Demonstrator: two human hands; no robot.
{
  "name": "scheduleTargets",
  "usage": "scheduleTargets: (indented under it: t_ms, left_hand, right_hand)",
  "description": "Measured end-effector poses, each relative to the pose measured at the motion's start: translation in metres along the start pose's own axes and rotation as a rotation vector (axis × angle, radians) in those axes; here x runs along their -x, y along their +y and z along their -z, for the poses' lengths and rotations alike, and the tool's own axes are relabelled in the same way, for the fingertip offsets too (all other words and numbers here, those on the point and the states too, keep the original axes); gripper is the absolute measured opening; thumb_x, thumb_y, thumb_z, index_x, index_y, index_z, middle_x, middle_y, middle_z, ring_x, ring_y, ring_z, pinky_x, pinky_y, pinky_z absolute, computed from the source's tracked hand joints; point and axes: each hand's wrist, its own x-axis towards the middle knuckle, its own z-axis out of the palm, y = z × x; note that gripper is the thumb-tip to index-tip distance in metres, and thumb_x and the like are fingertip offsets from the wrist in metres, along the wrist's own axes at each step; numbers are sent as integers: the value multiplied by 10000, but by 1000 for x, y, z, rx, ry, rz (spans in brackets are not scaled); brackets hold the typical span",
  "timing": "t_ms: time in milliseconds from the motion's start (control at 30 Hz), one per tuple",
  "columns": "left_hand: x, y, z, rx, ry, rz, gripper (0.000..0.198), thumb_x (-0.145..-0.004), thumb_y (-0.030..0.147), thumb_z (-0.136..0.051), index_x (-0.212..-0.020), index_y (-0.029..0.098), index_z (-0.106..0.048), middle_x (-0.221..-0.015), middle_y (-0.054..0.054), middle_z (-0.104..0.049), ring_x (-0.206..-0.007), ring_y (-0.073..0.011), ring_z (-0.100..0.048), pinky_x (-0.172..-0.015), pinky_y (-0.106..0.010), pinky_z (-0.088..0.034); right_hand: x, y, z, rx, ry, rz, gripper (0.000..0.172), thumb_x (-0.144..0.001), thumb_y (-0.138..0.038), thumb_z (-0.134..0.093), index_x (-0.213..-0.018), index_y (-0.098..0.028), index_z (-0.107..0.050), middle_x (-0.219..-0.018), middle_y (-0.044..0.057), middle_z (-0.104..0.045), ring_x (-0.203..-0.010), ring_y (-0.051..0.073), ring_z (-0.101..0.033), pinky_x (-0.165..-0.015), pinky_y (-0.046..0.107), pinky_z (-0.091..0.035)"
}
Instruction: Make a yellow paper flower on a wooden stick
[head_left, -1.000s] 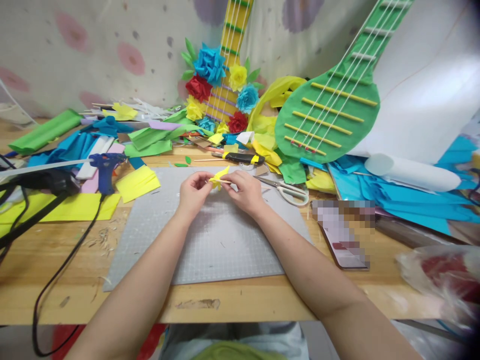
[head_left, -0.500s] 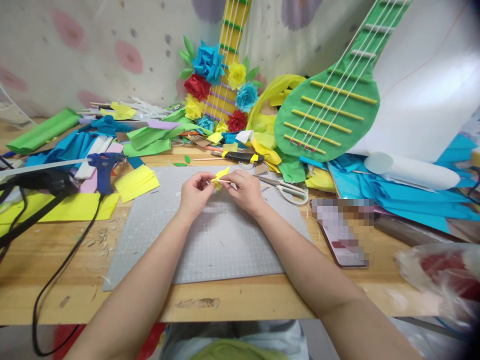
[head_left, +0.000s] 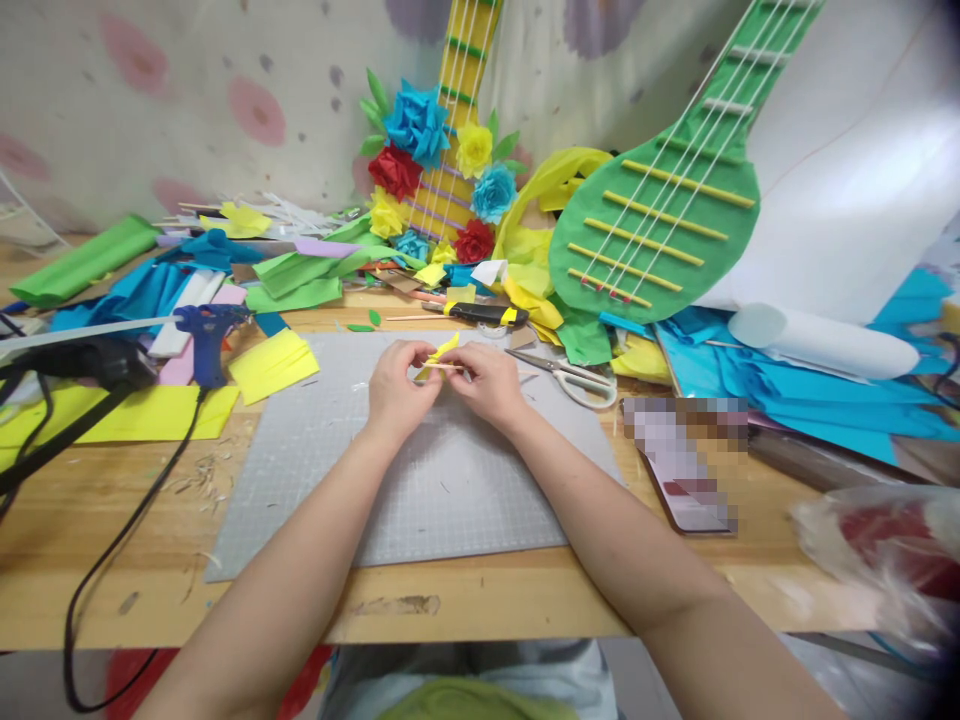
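Observation:
Above the grey cutting mat point(head_left: 450, 480), both hands meet at a small piece of yellow crepe paper point(head_left: 445, 347). My left hand point(head_left: 400, 388) pinches the paper from the left, with its fingertips partly hidden. A thin wooden stick point(head_left: 444, 366) lies across the front of the paper. My right hand point(head_left: 491, 382) is closed on the stick, and its fingers also touch the paper's right side. Just right of this hand, scissors point(head_left: 574, 378) with white handles lie on the mat's edge.
A blue glue gun point(head_left: 211, 345) with a black cord stands at the left beside yellow paper point(head_left: 274, 365). A utility knife point(head_left: 487, 314) lies behind the mat. A phone point(head_left: 682, 480) is at the right. Behind lean a flowered yellow paper guitar point(head_left: 435, 205) and a green one point(head_left: 652, 230).
My left hand has shifted slightly right, nearer my right hand, and its fingers have changed their hold on the yellow paper. More of the stick shows in front of the paper.

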Motion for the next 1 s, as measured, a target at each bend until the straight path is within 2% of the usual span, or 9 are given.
scheduleTargets:
  t_ms: [200,433,700,867,1000]
  left_hand:
    - [1,2,-2,-55,27,1,161,-653,138,-561,-800,204,-564,-809,-15,-609,-836,-172,-522,-788,-316,-415]
    - [3,2,-1,-51,44,83,256,-648,120,-542,-887,211,-542,-779,-7,-578,-796,-172,-521,-750,-310,-416]
    - [1,1,1,-170,68,-62,117,-672,128,-544,-751,211,-563,-759,-18,-612,-797,-196,-507,-755,-327,-391]
    - [2,2,-2,-136,61,-96,98,-707,149,-533,-773,205,-581,-802,-26,-637,-822,-193,-515,-781,-322,-398]
    - [3,3,-4,-138,69,-49,166,-691,150,-556,-846,202,-585,-832,-31,-637,-829,-193,-530,-778,-322,-409]
  right_hand:
    - [0,0,0,-97,0,-71,197,-702,-123,-507,-805,-200,-657,-721,-6,-630,-655,112,-546,-603,218,-379]
    - [1,0,0,-71,-9,-106,182,-706,-143,-498,-795,-204,-645,-738,-3,-633,-654,115,-544,-615,224,-387]
    - [2,0,2,-5,-22,-98,164,-728,-164,-496,-818,-210,-625,-743,2,-613,-685,127,-545,-634,237,-395]
    - [1,-3,3,82,14,-107,176,-743,-216,-530,-889,-223,-629,-924,36,-575,-765,138,-543,-617,236,-400]
    - [0,-7,4,126,25,-93,168,-759,-215,-531,-881,-234,-646,-1037,46,-543,-765,135,-537,-625,248,-408]
